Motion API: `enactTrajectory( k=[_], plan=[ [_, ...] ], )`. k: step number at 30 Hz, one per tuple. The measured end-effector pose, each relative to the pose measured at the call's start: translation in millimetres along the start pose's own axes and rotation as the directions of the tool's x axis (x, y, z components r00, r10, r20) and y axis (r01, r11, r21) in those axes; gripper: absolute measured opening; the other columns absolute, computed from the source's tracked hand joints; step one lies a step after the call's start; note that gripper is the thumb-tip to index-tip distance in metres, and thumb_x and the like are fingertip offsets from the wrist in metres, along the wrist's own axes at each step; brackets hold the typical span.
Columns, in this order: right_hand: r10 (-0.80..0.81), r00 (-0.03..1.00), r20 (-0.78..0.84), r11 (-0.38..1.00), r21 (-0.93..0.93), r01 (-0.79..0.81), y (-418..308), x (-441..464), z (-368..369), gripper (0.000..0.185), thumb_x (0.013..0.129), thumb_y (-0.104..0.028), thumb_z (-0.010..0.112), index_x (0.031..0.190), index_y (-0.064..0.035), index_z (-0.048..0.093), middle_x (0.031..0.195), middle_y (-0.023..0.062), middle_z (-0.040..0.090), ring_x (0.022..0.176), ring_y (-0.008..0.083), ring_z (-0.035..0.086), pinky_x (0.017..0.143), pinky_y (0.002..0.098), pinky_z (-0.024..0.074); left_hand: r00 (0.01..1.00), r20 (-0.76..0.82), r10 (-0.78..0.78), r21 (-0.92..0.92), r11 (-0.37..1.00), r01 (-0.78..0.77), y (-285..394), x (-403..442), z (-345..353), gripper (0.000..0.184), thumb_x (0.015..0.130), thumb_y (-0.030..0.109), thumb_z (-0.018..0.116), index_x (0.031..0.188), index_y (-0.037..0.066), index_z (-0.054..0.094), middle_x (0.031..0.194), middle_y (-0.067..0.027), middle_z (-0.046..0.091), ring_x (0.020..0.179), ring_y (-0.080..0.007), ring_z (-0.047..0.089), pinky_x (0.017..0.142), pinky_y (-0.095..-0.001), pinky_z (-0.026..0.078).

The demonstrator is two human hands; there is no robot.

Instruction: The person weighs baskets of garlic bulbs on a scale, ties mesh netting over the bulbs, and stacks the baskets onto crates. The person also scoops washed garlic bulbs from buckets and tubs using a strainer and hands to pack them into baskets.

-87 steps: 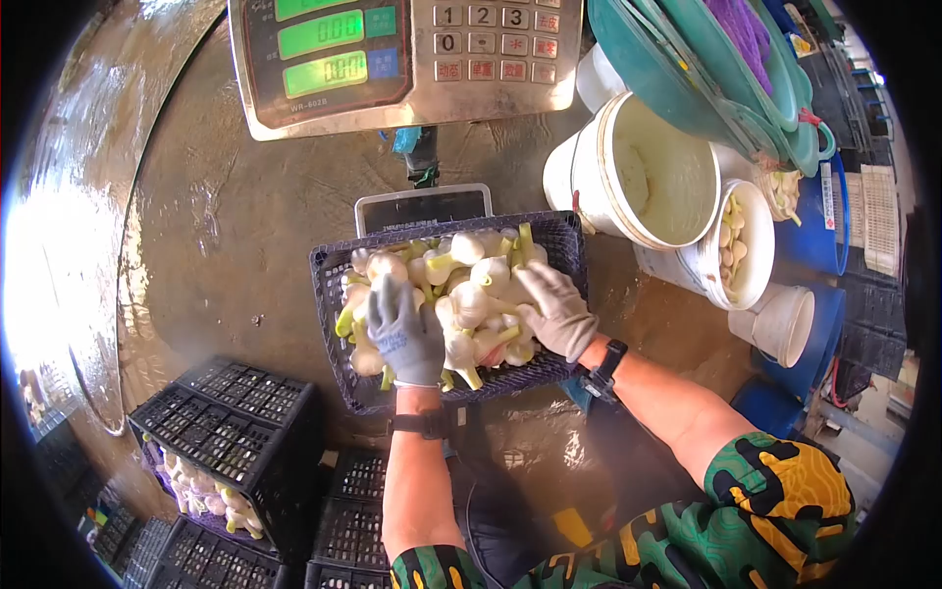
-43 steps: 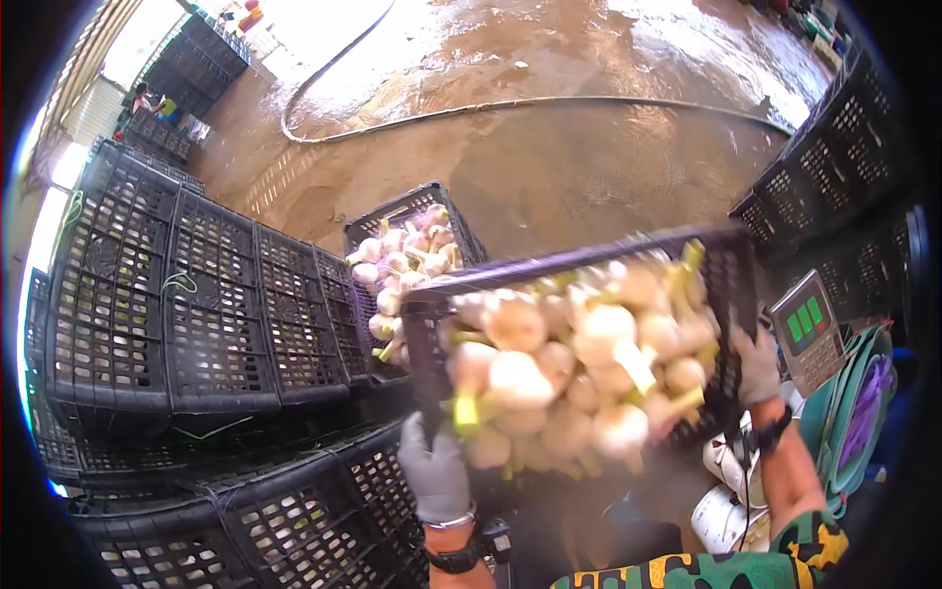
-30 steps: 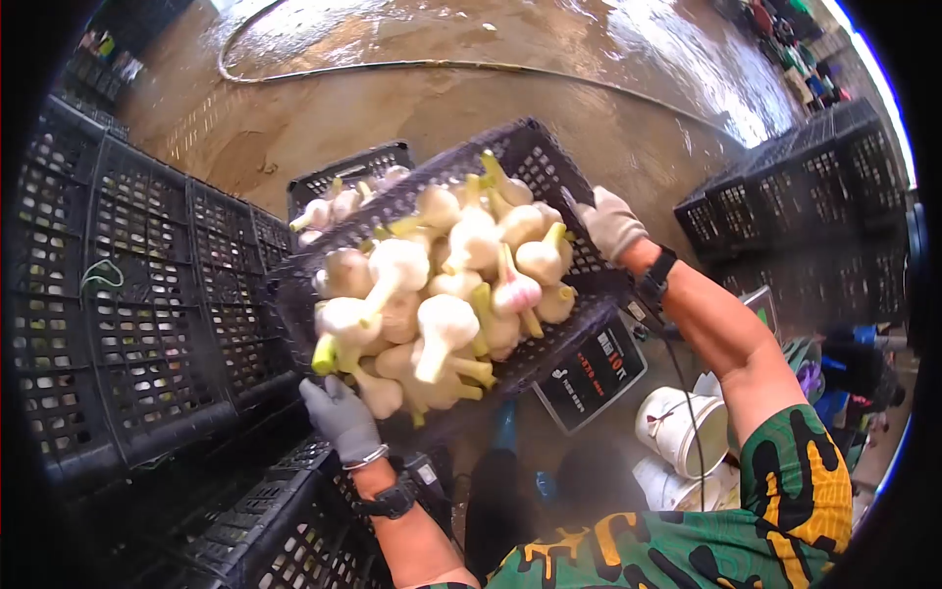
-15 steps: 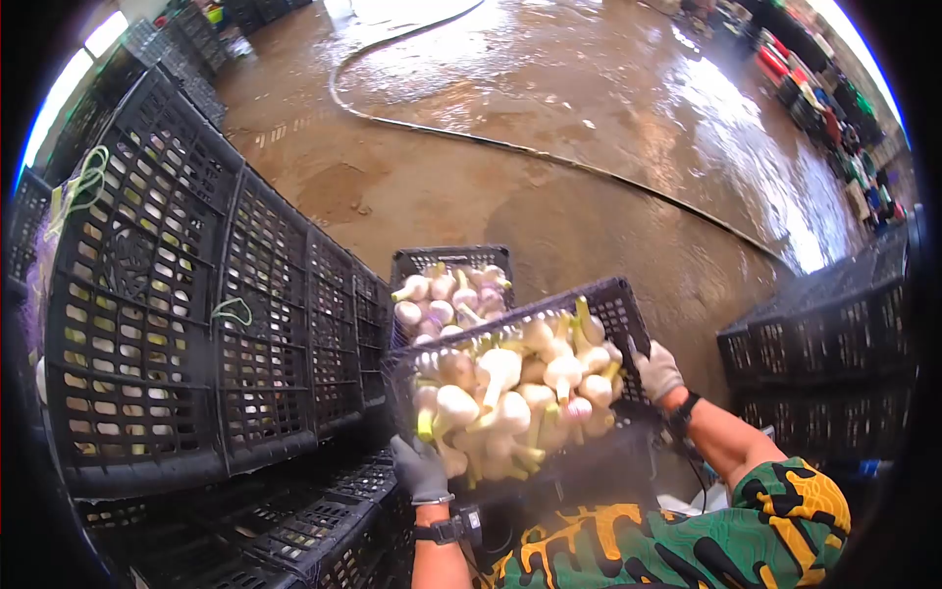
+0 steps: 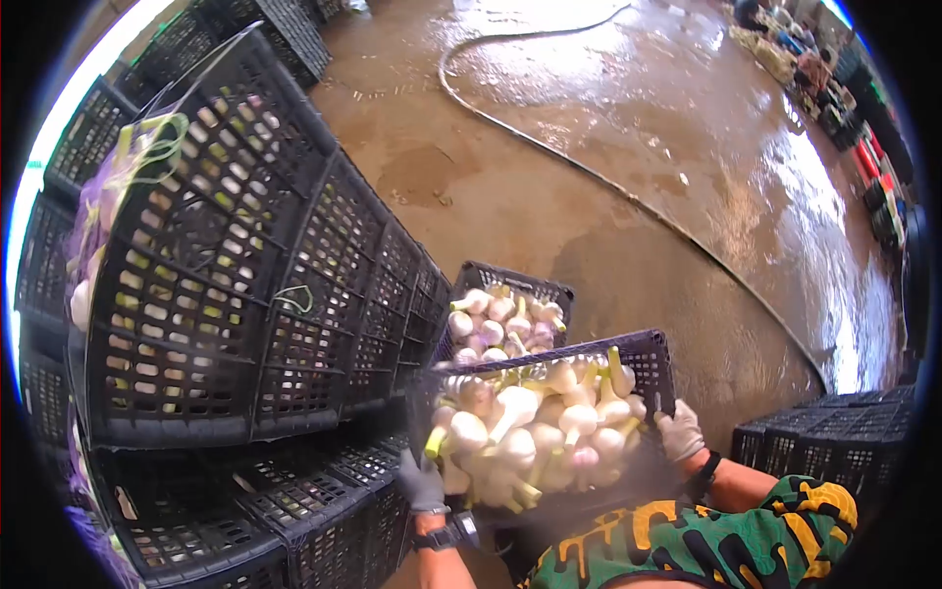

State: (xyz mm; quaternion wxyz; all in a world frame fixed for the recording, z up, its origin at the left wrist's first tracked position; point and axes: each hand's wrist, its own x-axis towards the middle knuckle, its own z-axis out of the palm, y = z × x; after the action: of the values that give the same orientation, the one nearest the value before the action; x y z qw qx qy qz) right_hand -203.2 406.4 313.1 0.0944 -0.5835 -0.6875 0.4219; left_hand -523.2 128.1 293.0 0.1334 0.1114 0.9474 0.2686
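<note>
A black plastic mesh crate (image 5: 652,361) full of white garlic bulbs (image 5: 577,420) with trimmed green stems is held in front of my body, slightly tilted. My left hand (image 5: 422,482), in a grey glove, grips its near left end. At its right end my right hand (image 5: 680,432), in a pale glove, has its fingers closed on the side wall. Just beyond it stands another black crate (image 5: 561,292) of garlic, partly covered by the held one. What lies under the held crate is hidden.
Tall stacks of black crates (image 5: 211,294) filled with garlic rise close on my left. More black crates (image 5: 824,437) stand to the right. A long hose (image 5: 628,194) crosses the wet floor (image 5: 412,187). Mixed items line the far right wall.
My view has turned to the left, so the hose and stacks appear further right. The held crate sits slightly closer to my body, still in both hands.
</note>
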Motion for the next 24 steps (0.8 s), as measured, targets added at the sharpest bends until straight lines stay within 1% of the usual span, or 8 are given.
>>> enactTrajectory(
  k=[1,5,6,7,10,13,16,24],
  plan=[
    [-0.112,0.994,-0.001,0.981,-0.159,0.11,-23.4,15.1,-10.8,0.021,0.081,-0.018,0.057,0.094,-0.0021,0.061,0.084,0.0204,0.063,0.08,0.0362,0.062,0.072,0.0418,0.0485,0.998,-0.053,-0.034,-0.085,0.996,0.029,7.3,-10.7,-4.7,0.022,0.079,0.01,0.063,0.092,-0.006,0.055,0.079,-0.0251,0.06,0.072,-0.0399,0.058,0.064,-0.0436,0.046],
    [-0.317,0.936,0.153,0.877,-0.329,0.351,-109.2,82.8,-33.3,0.023,0.083,-0.022,0.056,0.09,-0.0006,0.058,0.089,0.0237,0.061,0.086,0.0409,0.059,0.074,0.0447,0.0468,0.952,-0.207,-0.223,-0.23,0.957,0.174,4.1,-61.4,5.6,0.015,0.08,0.004,0.06,0.083,-0.008,0.051,0.073,-0.0186,0.059,0.064,-0.0262,0.054,0.062,-0.0401,0.044],
    [-0.298,0.932,0.208,0.856,-0.374,0.357,-140.9,96.9,-33.2,0.024,0.083,-0.023,0.056,0.092,-0.0005,0.058,0.092,0.0243,0.061,0.089,0.0411,0.059,0.077,0.0444,0.0469,0.922,-0.151,-0.356,-0.449,0.856,0.257,16.1,-67.2,2.5,0.019,0.083,0.009,0.059,0.085,-0.008,0.052,0.074,-0.0162,0.058,0.068,-0.0253,0.053,0.065,-0.0387,0.043],
    [-0.501,0.801,0.329,0.643,-0.478,0.598,-132.1,132.3,-27.1,0.025,0.083,-0.024,0.057,0.094,-0.0007,0.058,0.092,0.0246,0.061,0.089,0.0419,0.059,0.079,0.045,0.0471,0.909,-0.163,-0.382,-0.427,0.858,0.284,17.7,-68.6,2.4,0.02,0.085,0.011,0.058,0.085,-0.009,0.053,0.074,-0.0157,0.058,0.069,-0.0248,0.053,0.066,-0.0384,0.043],
    [-0.529,0.776,0.343,0.672,-0.39,0.63,-212.7,170.0,0.7,0.024,0.082,-0.023,0.06,0.092,-0.0008,0.059,0.086,0.0236,0.061,0.084,0.0403,0.059,0.071,0.0455,0.0471,0.877,-0.315,-0.363,-0.396,0.89,0.226,16.9,-65.8,10.9,0.027,0.089,0.017,0.055,0.092,-0.01,0.054,0.077,-0.0161,0.059,0.07,-0.0252,0.053,0.066,-0.0385,0.044],
    [-0.55,0.697,0.459,0.679,-0.239,0.694,-252.4,221.7,40.5,0.028,0.084,-0.025,0.058,0.101,-0.0031,0.06,0.093,0.0209,0.064,0.088,0.0368,0.062,0.076,0.0438,0.049,0.859,-0.186,-0.477,-0.511,0.793,0.33,45.2,-44.1,0.9,0.036,0.092,0.017,0.049,0.11,-0.013,0.051,0.1,-0.0259,0.061,0.081,-0.0319,0.058,0.075,-0.0406,0.046],
    [-0.335,0.695,0.637,0.695,-0.331,0.638,-265.7,279.7,94.7,0.03,0.082,-0.024,0.057,0.104,-0.0037,0.062,0.092,0.0207,0.065,0.091,0.0362,0.063,0.078,0.0426,0.0497,0.818,-0.247,-0.519,-0.355,0.834,0.422,22.6,-18.6,49.0,0.037,0.092,0.016,0.047,0.113,-0.014,0.049,0.105,-0.0291,0.059,0.086,-0.0344,0.058,0.078,-0.0427,0.045],
    [-0.46,0.626,0.629,0.683,-0.2,0.703,-241.9,312.8,126.0,0.024,0.081,-0.022,0.057,0.096,-0.0027,0.062,0.095,0.0194,0.065,0.091,0.036,0.063,0.079,0.0425,0.0505,0.749,-0.317,-0.582,-0.348,0.806,0.479,-0.3,8.6,62.6,0.037,0.091,0.014,0.047,0.115,-0.014,0.047,0.109,-0.0315,0.057,0.096,-0.0387,0.058,0.081,-0.0437,0.046]
  ],
)
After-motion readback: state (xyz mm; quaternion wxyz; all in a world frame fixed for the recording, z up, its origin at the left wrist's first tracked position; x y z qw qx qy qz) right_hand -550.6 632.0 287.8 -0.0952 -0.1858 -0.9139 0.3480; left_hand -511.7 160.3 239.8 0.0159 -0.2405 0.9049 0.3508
